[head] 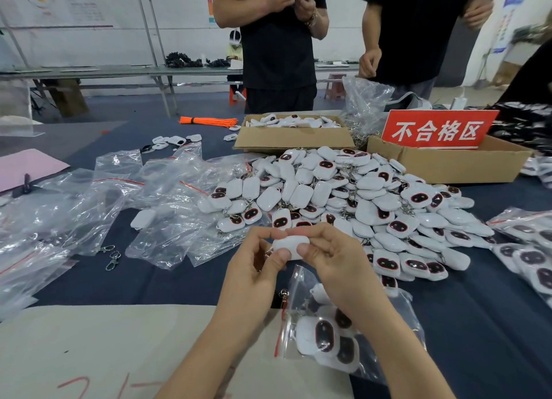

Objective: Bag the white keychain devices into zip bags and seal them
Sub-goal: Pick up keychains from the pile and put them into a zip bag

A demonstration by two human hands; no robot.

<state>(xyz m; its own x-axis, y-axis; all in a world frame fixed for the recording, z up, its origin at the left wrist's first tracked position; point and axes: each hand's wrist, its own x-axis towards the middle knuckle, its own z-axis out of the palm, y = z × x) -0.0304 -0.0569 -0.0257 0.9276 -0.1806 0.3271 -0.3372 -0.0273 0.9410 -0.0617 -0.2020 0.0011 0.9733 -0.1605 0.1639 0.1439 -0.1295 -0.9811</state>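
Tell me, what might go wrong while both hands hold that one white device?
The keychain device is only pinched between the left hand and right hand, so it might slip. The part-filled zip bag lies under the right forearm; a sweep could spill it if unsealed. The device pile nearby could slide closer.

Factory packing floor, small-goods line. Centre: heaped white keychain devices [358, 195] on a dark-covered table [484, 324], loose zip bags [134, 195] at left. Upper centre a cardboard box [294, 140] of more units; upper right a second box [448, 167] bearing a red sign [437, 130], 不合格区. Long metal workbench [104, 70] across upper left, posters [59, 4] on the wall above it
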